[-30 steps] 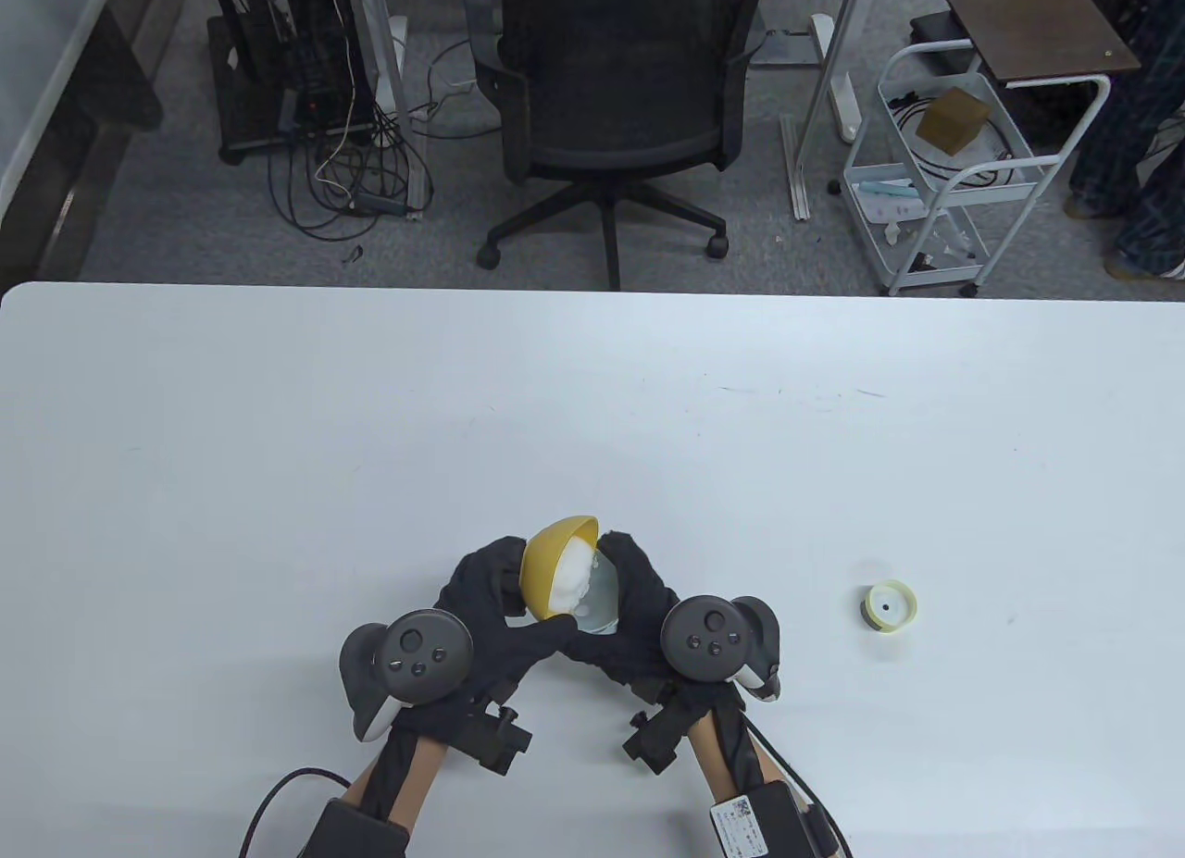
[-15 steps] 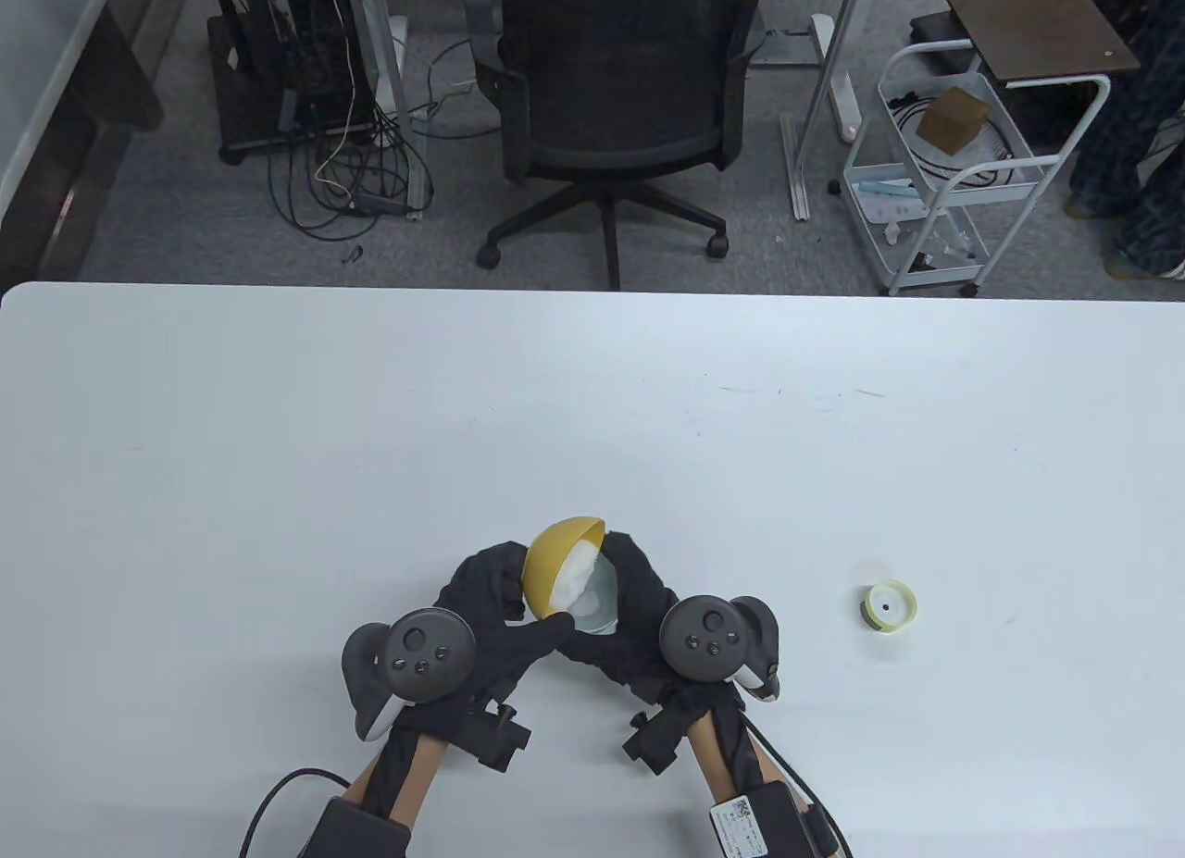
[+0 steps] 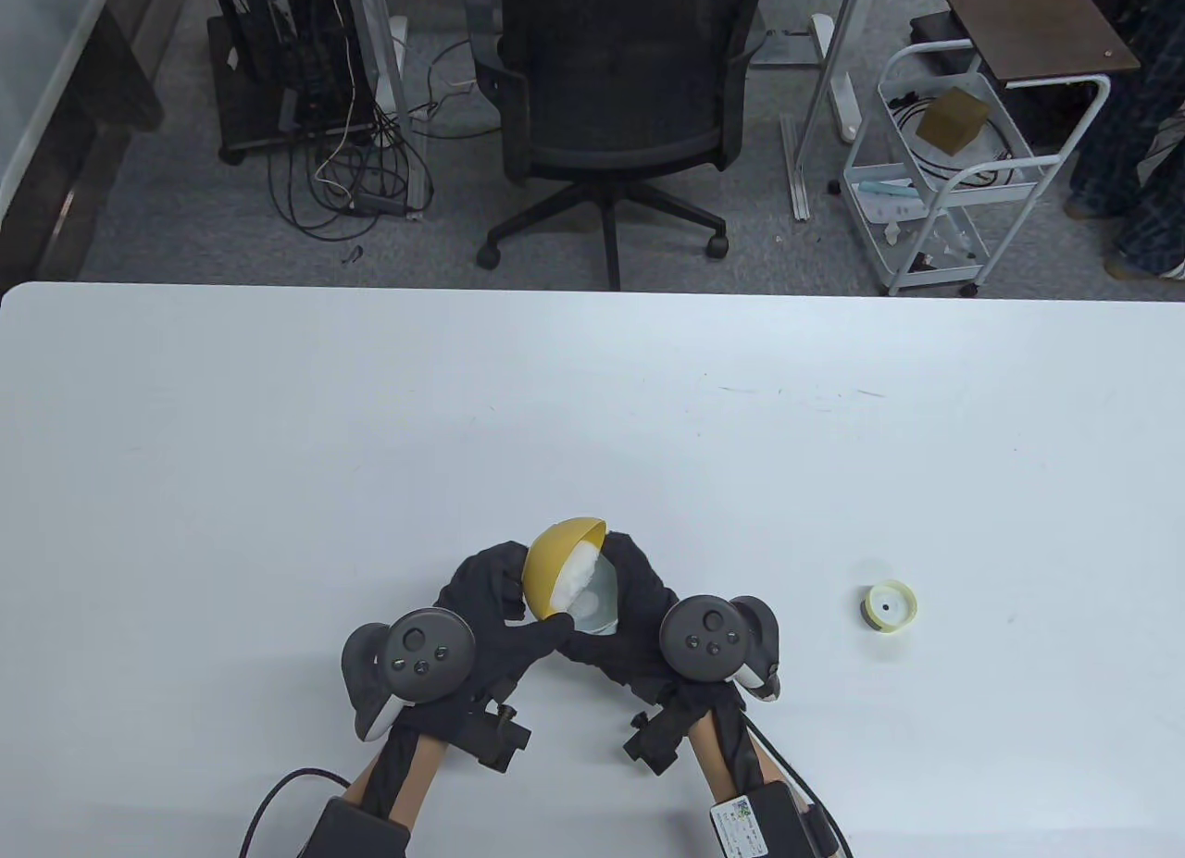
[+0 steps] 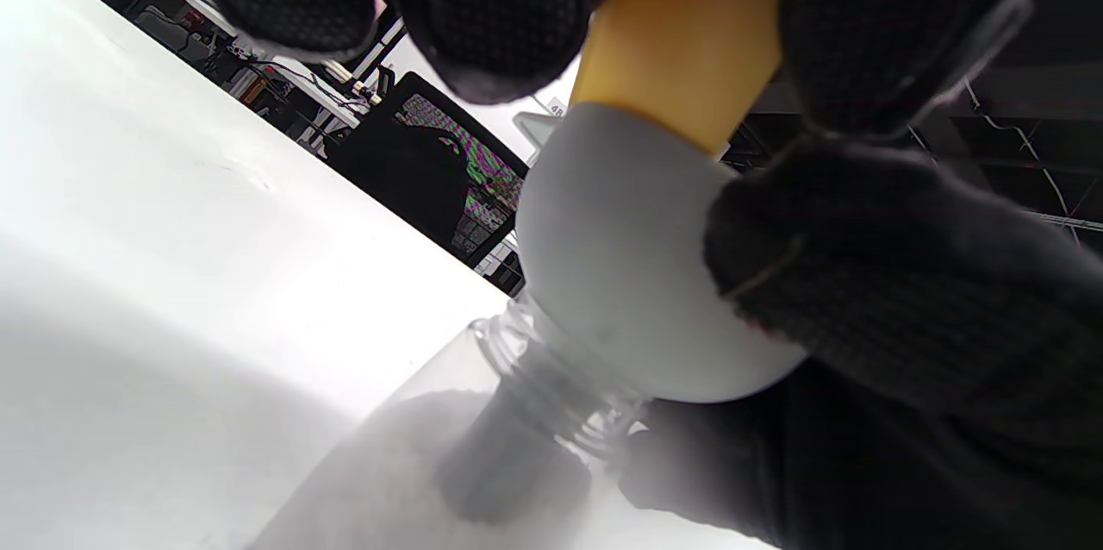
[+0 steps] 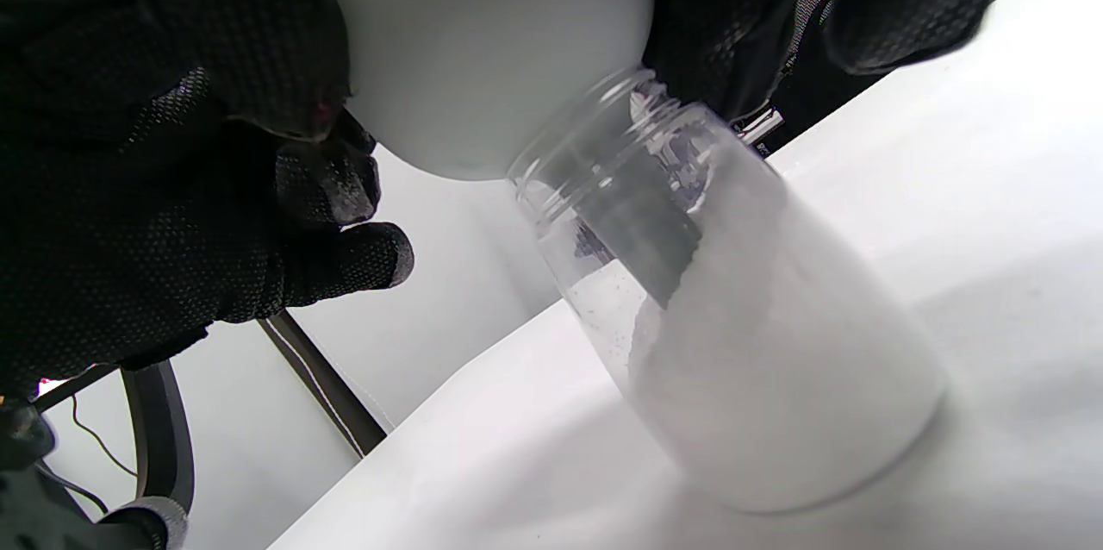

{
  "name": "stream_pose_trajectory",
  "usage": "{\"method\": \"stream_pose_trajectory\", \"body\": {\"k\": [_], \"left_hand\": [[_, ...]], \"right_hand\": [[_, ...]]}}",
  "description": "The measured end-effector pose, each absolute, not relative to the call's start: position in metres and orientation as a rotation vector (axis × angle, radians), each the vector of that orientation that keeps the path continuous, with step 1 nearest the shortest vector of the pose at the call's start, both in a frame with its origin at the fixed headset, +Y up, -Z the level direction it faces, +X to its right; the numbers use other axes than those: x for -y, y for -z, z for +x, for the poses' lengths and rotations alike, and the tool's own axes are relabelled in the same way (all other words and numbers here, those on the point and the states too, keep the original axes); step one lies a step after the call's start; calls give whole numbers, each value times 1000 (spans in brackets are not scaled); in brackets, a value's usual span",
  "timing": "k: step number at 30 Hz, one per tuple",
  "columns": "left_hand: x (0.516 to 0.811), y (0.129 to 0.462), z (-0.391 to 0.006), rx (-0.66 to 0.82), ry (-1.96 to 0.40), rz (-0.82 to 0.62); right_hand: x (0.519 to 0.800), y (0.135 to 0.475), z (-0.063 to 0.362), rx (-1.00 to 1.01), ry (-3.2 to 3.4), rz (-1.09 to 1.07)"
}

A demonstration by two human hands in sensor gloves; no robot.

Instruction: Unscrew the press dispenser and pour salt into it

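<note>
From my remote seat I see both hands meeting at the near middle of the white desk [image 3: 278, 432]. My left hand [image 3: 481, 608] has its fingers [image 4: 482, 7] wrapped around a yellow bowl [image 3: 553, 562], tipped steeply to the right so its rim rests against the open mouth of the clear dispenser bottle [image 5: 741, 334]. White salt [image 3: 579, 576] sits heaped at the bowl's lower lip. My right hand [image 3: 634, 617] curls its fingers [image 5: 724, 24] around the bottle's threaded neck, holding it on the desk; the bottle leans slightly and is already largely filled with salt. The unscrewed press cap [image 3: 891, 606] lies on the desk well off to the right, apart from both hands.
</note>
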State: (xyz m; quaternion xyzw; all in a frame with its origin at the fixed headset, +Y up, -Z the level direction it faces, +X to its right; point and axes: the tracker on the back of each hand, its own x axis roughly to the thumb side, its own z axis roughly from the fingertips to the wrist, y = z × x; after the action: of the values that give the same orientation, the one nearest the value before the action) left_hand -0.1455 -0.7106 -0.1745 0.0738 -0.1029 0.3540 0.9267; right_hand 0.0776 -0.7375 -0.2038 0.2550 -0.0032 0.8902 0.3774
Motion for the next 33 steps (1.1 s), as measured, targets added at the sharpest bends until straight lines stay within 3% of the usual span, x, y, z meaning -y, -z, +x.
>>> {"method": "stream_pose_trajectory", "body": {"k": [33], "left_hand": [[709,173,-144,214,-698,170]], "right_hand": [[737,204,78,8,-2278,653]]}}
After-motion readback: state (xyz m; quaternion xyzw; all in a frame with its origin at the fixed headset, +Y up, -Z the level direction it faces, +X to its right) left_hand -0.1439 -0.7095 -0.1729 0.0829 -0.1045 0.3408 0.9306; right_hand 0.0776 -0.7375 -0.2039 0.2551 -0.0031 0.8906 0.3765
